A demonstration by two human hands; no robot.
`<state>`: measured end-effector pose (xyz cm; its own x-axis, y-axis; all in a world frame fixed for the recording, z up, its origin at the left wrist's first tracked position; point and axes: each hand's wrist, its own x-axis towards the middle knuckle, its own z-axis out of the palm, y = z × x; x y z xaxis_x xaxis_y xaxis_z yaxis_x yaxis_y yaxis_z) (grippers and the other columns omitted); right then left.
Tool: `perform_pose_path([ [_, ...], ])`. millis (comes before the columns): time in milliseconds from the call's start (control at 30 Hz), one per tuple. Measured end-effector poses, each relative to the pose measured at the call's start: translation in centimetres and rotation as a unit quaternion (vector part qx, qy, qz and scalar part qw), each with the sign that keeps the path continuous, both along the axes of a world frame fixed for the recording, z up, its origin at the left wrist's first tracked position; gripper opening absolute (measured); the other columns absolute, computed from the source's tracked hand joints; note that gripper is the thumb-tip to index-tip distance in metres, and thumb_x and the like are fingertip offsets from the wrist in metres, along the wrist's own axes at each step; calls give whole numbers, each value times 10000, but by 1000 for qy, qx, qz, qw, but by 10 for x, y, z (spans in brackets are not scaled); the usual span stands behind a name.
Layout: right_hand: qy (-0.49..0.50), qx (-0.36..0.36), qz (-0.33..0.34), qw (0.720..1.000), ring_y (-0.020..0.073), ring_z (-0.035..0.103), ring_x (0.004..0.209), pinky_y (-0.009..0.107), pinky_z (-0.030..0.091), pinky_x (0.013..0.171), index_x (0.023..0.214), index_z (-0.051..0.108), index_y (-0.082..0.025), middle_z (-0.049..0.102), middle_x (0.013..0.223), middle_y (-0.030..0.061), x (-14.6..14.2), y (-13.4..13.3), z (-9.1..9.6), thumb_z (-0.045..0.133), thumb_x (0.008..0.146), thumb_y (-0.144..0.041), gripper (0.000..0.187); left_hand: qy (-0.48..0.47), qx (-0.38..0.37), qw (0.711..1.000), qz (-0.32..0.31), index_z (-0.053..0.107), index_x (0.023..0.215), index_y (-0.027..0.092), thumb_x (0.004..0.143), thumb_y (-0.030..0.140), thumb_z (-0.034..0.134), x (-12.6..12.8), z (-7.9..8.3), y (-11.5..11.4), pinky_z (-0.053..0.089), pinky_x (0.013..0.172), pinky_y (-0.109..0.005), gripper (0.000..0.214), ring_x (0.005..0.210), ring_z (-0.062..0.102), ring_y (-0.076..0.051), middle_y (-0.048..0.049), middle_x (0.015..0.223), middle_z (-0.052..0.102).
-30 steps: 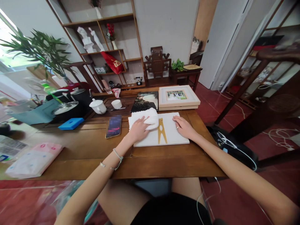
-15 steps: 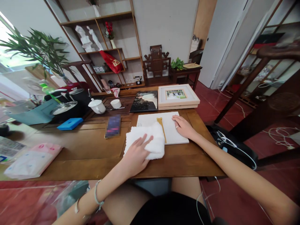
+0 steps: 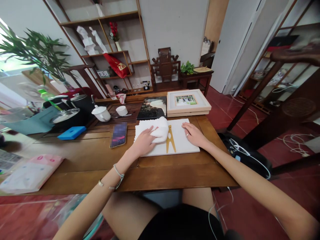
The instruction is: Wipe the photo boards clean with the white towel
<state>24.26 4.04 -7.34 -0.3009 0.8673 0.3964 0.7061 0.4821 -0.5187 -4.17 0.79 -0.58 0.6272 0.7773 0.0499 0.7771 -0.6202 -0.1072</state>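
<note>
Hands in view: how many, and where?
2: left hand on the white cloth, over the white panel; right hand on the panel's right side. No others show.

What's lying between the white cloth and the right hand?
The head view shows a gold A-like shape on the white board between the cloth and right hand.

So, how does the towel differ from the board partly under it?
The towel is fluffy with a wavy edge; the board is flat, with straight edges. The towel is plain, while the board bears a yellow shape. The left hand is on the towel; the right hand is on the board. Both are mainly white.
</note>
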Motion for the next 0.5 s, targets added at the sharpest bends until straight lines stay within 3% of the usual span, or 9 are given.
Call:
perform_pose_path([
  [167, 0, -3, -4, 1000, 260, 444, 1328, 484, 335, 1134, 1208, 601, -184, 557, 1357, 112, -1, 0, -1, 406, 876, -165, 386, -2, -17, 1000, -7, 648, 1215, 167, 794, 103, 528, 0, 1, -41, 309, 1145, -473, 443, 1428, 284, -312, -95, 1516, 376],
  [333, -5, -4, -8, 1000, 275, 442, 1327, 485, 331, 1133, 1209, 598, -145, 543, 1366, 145, -3, -1, 0, 390, 875, -159, 394, 24, -61, 998, -13, 678, 1167, 144, 801, 92, 528, -1, 14, -82, 316, 1148, -470, 398, 1428, 275, -329, -108, 1520, 361],
  [500, -6, -6, -10, 1000, 269, 444, 1326, 483, 337, 1132, 1212, 599, -161, 548, 1365, 130, -3, -2, 2, 398, 871, -158, 396, 20, -60, 998, -27, 681, 1157, 160, 837, 118, 508, -7, 19, -74, 322, 1153, -418, 366, 1413, 320, -296, -84, 1507, 387],
])
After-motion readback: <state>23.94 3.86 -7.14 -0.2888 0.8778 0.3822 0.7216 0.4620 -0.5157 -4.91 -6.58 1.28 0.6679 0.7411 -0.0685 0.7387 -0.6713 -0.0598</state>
